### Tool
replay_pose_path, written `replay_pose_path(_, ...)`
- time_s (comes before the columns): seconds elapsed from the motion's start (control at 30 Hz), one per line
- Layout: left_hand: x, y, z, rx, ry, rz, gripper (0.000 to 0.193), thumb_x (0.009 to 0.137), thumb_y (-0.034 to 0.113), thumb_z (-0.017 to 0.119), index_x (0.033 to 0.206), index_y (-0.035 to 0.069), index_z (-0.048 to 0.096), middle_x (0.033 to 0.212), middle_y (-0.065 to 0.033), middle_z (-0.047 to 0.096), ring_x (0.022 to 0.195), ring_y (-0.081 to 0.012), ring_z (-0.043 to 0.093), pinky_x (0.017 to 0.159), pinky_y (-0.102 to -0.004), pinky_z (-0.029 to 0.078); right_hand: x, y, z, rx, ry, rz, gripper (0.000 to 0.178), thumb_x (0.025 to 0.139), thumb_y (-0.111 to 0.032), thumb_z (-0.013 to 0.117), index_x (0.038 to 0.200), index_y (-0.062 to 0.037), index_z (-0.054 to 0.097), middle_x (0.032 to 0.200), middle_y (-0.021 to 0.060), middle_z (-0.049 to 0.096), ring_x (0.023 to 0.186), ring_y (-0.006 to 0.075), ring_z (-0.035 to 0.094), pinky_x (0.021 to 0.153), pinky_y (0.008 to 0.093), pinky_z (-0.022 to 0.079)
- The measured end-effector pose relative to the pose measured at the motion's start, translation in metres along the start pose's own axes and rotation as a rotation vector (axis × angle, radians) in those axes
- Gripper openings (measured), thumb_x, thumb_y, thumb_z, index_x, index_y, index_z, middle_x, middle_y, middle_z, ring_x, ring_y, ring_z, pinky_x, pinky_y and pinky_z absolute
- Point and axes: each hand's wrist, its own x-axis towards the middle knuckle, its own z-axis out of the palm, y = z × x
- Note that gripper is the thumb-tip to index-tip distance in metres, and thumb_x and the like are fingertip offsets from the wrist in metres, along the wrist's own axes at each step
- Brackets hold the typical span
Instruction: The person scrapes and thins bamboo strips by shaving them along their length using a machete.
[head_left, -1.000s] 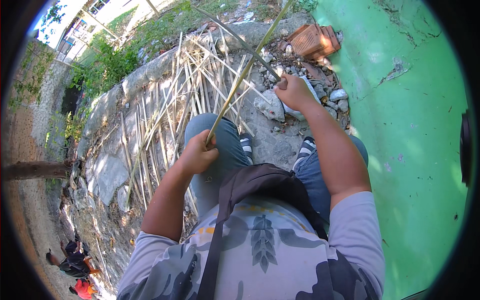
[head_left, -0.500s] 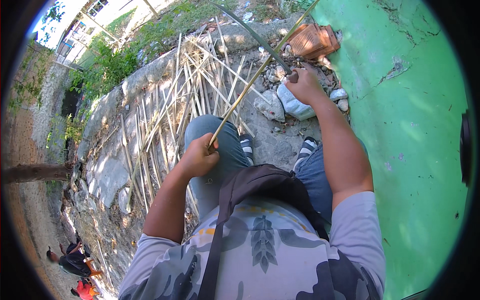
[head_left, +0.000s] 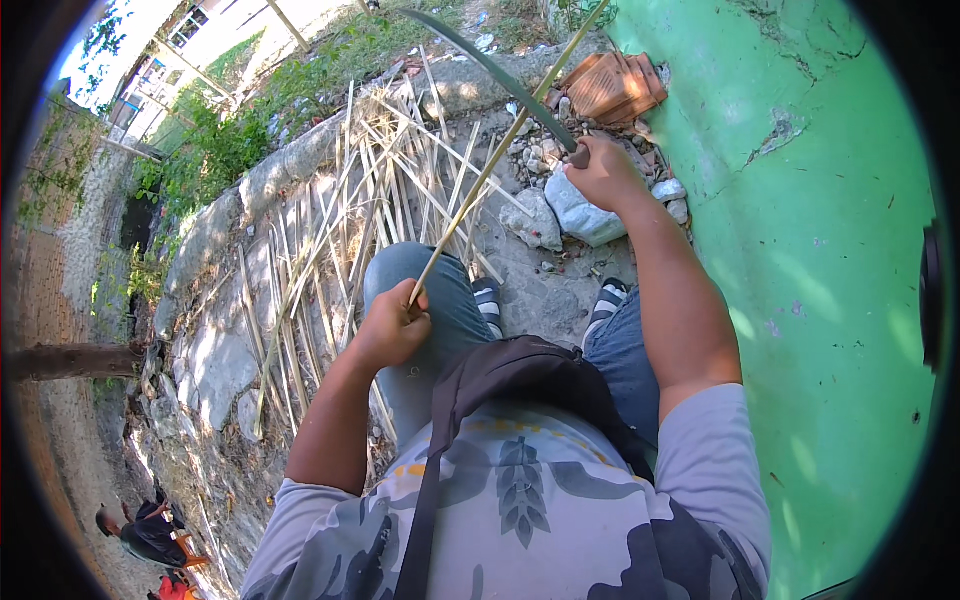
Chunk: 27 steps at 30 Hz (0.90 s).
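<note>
My left hand is closed around the near end of a long, thin bamboo strip, beside my left knee. The strip slants up and away to the far right. In my right hand is the dark handle of a machete. Its long grey blade points to the far left and crosses the strip beyond my hands. Whether blade and strip touch there, I cannot tell. Many pale split strips lie in a loose heap on the ground ahead of my left knee.
A large whitish stone and a grey rock lie in front of my feet. Stacked orange roof tiles sit beyond, against a green wall on the right. A person sits at the far lower left.
The view has shifted slightly, so most things appear a little farther left. Both hands keep their holds, and the machete still crosses the strip.
</note>
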Motion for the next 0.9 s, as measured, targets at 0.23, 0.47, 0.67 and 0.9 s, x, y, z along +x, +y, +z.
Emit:
replay_pose_path(0.23,-0.005,0.017,-0.001,0.102,0.017,-0.074,0.012,0.083,0.0,0.06,0.09,0.003,0.052,0.07,-0.0022,0.052,0.065,-0.0098,0.047,0.06,-0.029,0.041,-0.035,-0.06,0.006,-0.433,-0.33,-0.405,0.02,0.084,-0.022,0.07,0.098,-0.0087,0.068,0.081,0.014,0.071,0.079,0.0339,0.069,0.073,0.0449,0.054)
replay_pose_path(0.47,-0.003,0.01,0.002,0.162,0.023,-0.001,0.012,0.083,0.002,0.062,0.092,0.001,0.054,0.071,-0.0082,0.056,0.066,-0.0164,0.053,0.063,-0.0334,0.045,0.004,0.009,-0.007,-0.063,-0.123,0.005,0.02,0.082,-0.02,0.069,0.09,-0.0019,0.065,0.089,0.0183,0.072,0.086,0.0357,0.07,0.078,0.0451,0.054)
replay_pose_path(0.67,-0.003,0.018,0.002,0.221,0.026,-0.007,0.012,0.084,0.005,0.063,0.092,0.001,0.056,0.072,-0.0125,0.059,0.067,-0.0228,0.057,0.065,-0.0366,0.047,-0.013,-0.015,-0.008,-0.302,-0.109,-0.112,0.021,0.081,-0.024,0.069,0.096,-0.0097,0.071,0.094,0.016,0.073,0.093,0.0347,0.071,0.083,0.0452,0.055)
replay_pose_path(0.9,-0.011,0.027,0.005,0.334,0.078,-0.007,0.011,0.085,0.006,0.063,0.092,0.001,0.057,0.075,-0.0199,0.063,0.071,-0.0359,0.063,0.067,-0.0413,0.049,-0.038,-0.07,0.0,-0.465,-0.417,-0.249,0.019,0.08,-0.022,0.069,0.094,-0.0104,0.07,0.093,0.0153,0.073,0.092,0.034,0.071,0.083,0.0457,0.055)
